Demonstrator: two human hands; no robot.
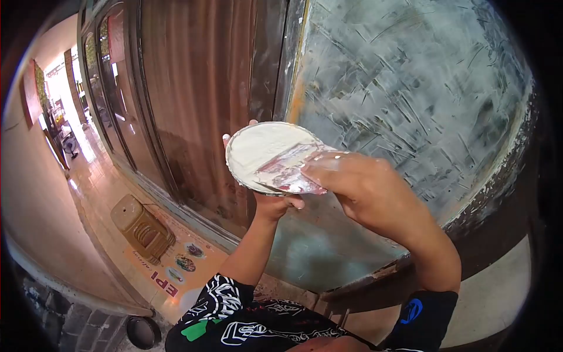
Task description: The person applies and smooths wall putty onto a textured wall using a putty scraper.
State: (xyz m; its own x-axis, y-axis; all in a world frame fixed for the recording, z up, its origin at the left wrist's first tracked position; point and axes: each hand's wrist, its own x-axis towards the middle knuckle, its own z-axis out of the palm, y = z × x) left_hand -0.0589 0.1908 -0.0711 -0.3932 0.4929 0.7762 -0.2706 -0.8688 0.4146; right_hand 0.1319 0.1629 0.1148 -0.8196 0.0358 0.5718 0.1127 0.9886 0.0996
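Observation:
My left hand is closed around the underside of a round tub, its fingertips showing at the far rim and its thumb at the near side. Smooth white putty fills the tub to the rim. In my right hand is a flat, reddish putty scraper smeared with white. The scraper's blade lies slanted over the right part of the putty, and my fingers cover its upper end. White smears mark the fingers of my right hand.
Ahead on the right stands a grey wall panel with dark streaks and patchy coating. Brown curtained glass doors are at its left. A tan plastic stool lies near an orange banner on the floor. A dark round container sits lower left.

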